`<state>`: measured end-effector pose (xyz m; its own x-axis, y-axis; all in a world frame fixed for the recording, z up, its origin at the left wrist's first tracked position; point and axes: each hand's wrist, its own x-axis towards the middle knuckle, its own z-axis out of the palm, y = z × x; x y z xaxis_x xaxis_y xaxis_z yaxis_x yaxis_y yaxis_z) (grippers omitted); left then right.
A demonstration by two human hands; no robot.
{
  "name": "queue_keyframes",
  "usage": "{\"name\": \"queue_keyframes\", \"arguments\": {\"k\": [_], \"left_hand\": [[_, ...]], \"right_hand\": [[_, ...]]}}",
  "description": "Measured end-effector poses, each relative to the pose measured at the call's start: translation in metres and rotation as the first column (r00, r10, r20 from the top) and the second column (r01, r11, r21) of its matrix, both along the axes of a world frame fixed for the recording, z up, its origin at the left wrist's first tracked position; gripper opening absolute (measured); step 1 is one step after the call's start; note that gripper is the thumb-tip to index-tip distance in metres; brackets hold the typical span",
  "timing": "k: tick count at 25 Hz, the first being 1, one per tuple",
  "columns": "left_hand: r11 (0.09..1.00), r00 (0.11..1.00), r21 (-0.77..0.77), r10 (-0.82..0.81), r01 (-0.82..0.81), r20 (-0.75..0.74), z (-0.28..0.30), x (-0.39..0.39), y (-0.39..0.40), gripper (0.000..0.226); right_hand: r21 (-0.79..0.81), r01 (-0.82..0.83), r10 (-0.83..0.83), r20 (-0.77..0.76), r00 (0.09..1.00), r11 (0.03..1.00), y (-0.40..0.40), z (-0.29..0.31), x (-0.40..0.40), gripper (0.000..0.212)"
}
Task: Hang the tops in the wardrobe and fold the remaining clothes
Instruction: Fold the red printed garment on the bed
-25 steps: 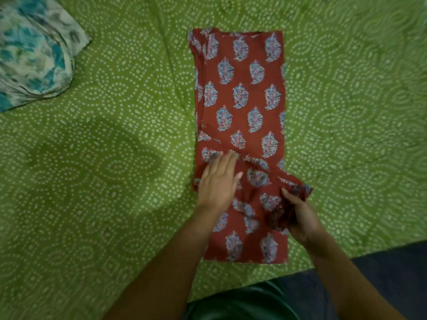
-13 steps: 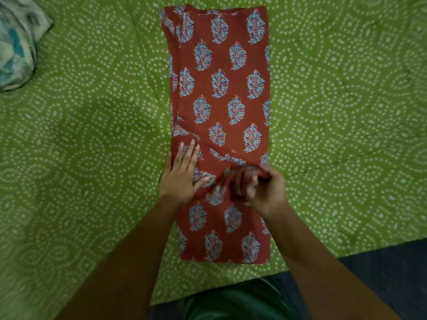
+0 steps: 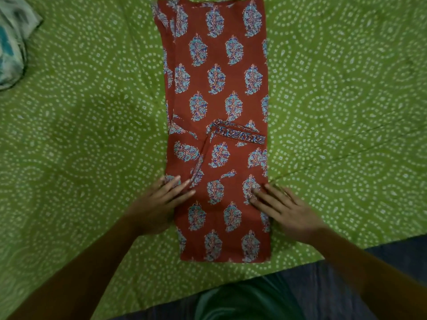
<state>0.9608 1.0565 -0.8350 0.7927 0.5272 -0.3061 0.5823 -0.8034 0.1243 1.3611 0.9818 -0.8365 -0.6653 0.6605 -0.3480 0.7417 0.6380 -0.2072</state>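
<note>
The red printed garment (image 3: 217,88) lies flat in a long narrow strip on the green dotted bedspread (image 3: 92,135), running away from the person, with a sleeve (image 3: 238,148) turned in over its middle so the patterned cuff sits across the strip. The left hand (image 3: 159,204) rests with straight, slightly spread fingers on the garment's left edge near its lower end, and the right hand (image 3: 284,211) lies the same way on the right edge, fingers flat and pinching nothing. The step in hand looks like smoothing before the strip is doubled end to end. The main risk I see is the loose sleeve: nothing pins it, so lifting either end of the garment could let it slide out past the right edge or bunch under the fold. The uneven layers along the garment's left edge could also splay if the hands draw outward. The soft bedspread may ripple under pressure and drag the garment askew. A blue-and-white cloth (image 3: 11,42) lies well off beyond the garment's upper left and is unlikely to interfere.
</note>
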Motion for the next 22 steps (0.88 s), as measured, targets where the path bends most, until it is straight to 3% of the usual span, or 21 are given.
{"name": "queue_keyframes", "arguments": {"k": [2, 5, 7, 8, 9, 10, 11, 12, 14, 16, 19, 20, 22], "left_hand": [[0.999, 0.999, 0.008, -0.032, 0.032, 0.023, -0.013, 0.007, -0.003, 0.072], [0.997, 0.998, -0.071, 0.012, -0.007, 0.065, -0.023, 0.020, 0.004, 0.066], [0.970, 0.971, -0.216, 0.150, -0.109, 0.184, -0.020, 0.023, 0.013, 0.061], [0.923, 0.923, -0.319, 0.299, -0.216, 0.242, -0.014, 0.025, 0.018, 0.053], [0.807, 0.808, -0.450, 0.528, -0.382, 0.262, -0.008, 0.030, 0.025, 0.045], [0.601, 0.613, -0.562, 0.765, -0.569, 0.197, -0.003, 0.036, 0.036, 0.041], [0.351, 0.421, -0.633, 0.906, -0.690, 0.043, 0.002, 0.044, 0.054, 0.037], [0.151, 0.306, -0.628, 0.941, -0.764, -0.147, 0.001, 0.051, 0.075, 0.032], [-0.171, 0.120, -0.640, 0.915, -0.749, -0.385, -0.012, 0.059, 0.115, 0.031], [-0.370, 0.005, -0.658, 0.869, -0.656, -0.494, -0.017, 0.062, 0.143, 0.056], [-0.295, 0.054, -0.712, 0.905, -0.637, -0.423, -0.013, 0.062, 0.149, 0.090], [-0.283, 0.064, -0.719, 0.908, -0.635, -0.414, -0.004, 0.064, 0.144, 0.092], [-0.242, 0.050, -0.757, 0.939, -0.607, -0.340, 0.012, 0.065, 0.126, 0.075]], "right_hand": [[0.048, -0.152, 0.152, 0.015, 0.988, 0.987, 0.019, -0.016, -0.013, 0.070], [0.055, -0.187, 0.191, -0.090, 0.977, 0.981, 0.059, -0.032, -0.026, 0.059], [-0.182, -0.029, -0.019, -0.254, 0.967, 0.983, 0.070, -0.034, -0.026, 0.057], [-0.409, 0.106, -0.251, -0.321, 0.913, 0.907, 0.076, -0.024, -0.029, 0.050], [-0.615, 0.267, -0.541, -0.313, 0.781, 0.742, 0.086, -0.008, -0.036, 0.036], [-0.775, 0.377, -0.785, -0.235, 0.573, 0.507, 0.100, 0.001, -0.041, 0.024], [-0.864, 0.434, -0.934, -0.106, 0.341, 0.257, 0.119, 0.005, -0.047, 0.028], [-0.878, 0.476, -0.983, 0.045, 0.176, 0.045, 0.139, 0.003, -0.049, 0.034], [-0.870, 0.432, -0.962, 0.271, 0.013, -0.240, 0.175, -0.004, -0.049, 0.038], [-0.875, 0.327, -0.932, 0.358, -0.055, -0.356, 0.190, -0.011, -0.054, 0.049], [-0.896, 0.282, -0.936, 0.302, -0.178, -0.343, 0.179, -0.021, -0.058, 0.057], [-0.908, 0.250, -0.932, 0.282, -0.225, -0.336, 0.172, -0.022, -0.058, 0.054], [-0.898, 0.310, -0.930, 0.221, -0.294, -0.311, 0.155, -0.017, -0.058, 0.038]]}}
